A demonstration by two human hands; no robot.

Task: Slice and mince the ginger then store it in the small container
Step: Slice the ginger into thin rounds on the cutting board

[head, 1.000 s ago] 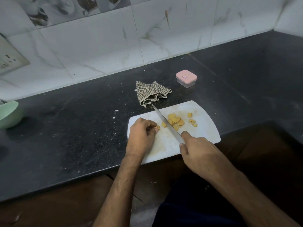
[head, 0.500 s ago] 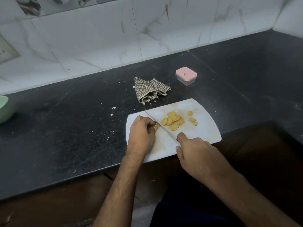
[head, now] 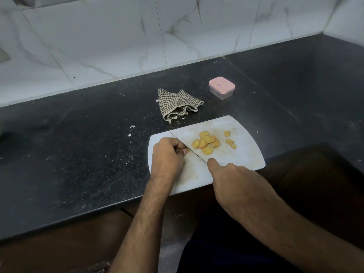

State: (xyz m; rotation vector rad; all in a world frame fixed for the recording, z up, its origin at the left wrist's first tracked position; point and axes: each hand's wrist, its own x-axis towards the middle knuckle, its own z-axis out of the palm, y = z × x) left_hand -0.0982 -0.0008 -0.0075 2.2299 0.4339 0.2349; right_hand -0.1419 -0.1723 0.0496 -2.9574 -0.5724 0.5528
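Note:
A white cutting board [head: 246, 154] lies at the counter's front edge. Several yellow ginger slices [head: 206, 143] are piled on its middle, with a few small bits to their right. My left hand [head: 167, 156] pinches a small ginger piece [head: 187, 150] on the board's left part; most of it is hidden under my fingers. My right hand [head: 234, 178] grips the knife handle, forefinger stretched along the spine. The knife blade [head: 187, 145] lies edge-down on the board right beside my left fingertips. The small clear container with a pink lid [head: 222, 87] stands closed behind the board.
A checked cloth [head: 177, 105] lies crumpled just behind the board's left corner. The black counter [head: 78, 154] has white crumbs scattered left of the board. A marble-tiled wall [head: 118, 46] backs the counter. Dark wooden cabinets sit below the front edge.
The knife blade, raised and tilted a second ago, has come down flat onto the board beside my left fingers. The view has shifted right, so the green bowl at left is out of sight.

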